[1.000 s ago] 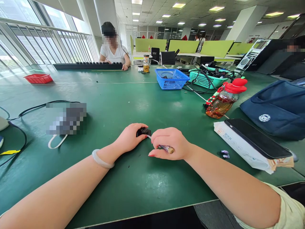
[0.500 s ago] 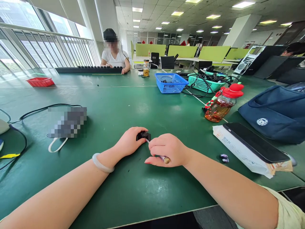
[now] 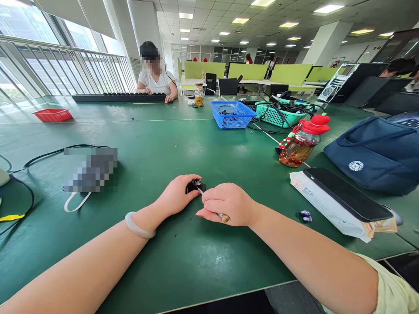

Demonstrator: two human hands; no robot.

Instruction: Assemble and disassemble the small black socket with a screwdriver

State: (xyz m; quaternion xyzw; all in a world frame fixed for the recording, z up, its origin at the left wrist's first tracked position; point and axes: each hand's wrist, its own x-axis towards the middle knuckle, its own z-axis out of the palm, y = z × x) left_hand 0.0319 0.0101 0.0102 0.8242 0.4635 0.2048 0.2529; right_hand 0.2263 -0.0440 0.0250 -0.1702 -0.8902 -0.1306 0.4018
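Note:
A small black part (image 3: 195,186) rests on the green table (image 3: 147,150) near the middle of the head view. My left hand (image 3: 176,195) is closed round its left side, thumb and fingers gripping it. My right hand (image 3: 229,204) holds a screwdriver (image 3: 224,217) with a brownish handle end showing below the fingers. Its thin metal shaft points up and left, and the tip meets or nearly meets the black part; exact contact cannot be made out.
Right: a white box (image 3: 330,205) carrying a black phone (image 3: 348,194), small shiny pieces (image 3: 306,216), a red-lidded bottle (image 3: 297,146), a dark blue bag (image 3: 376,152). Beyond: a blue basket (image 3: 232,115), cables in a green basket (image 3: 278,114). Left: a red tray (image 3: 52,115). A person (image 3: 157,78) sits opposite.
The whole view has shifted slightly. The black part now shows a brighter metallic top between my left fingers. Both hands keep their hold.

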